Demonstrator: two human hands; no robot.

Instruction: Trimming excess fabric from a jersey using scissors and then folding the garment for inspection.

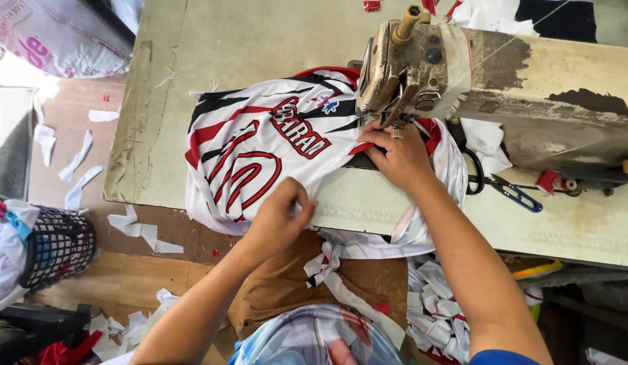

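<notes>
At machine head (422, 61): R hand (402, 159) pressed jersey (260, 155) flat near needle, fingers unclenched; L hand (277, 220) pinched hem.

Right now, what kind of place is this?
Probably a small sewing workshop. A worn sewing machine stands on a scuffed table, a white, red and black jersey lies under the needle, and cloth scraps litter the floor.
</notes>
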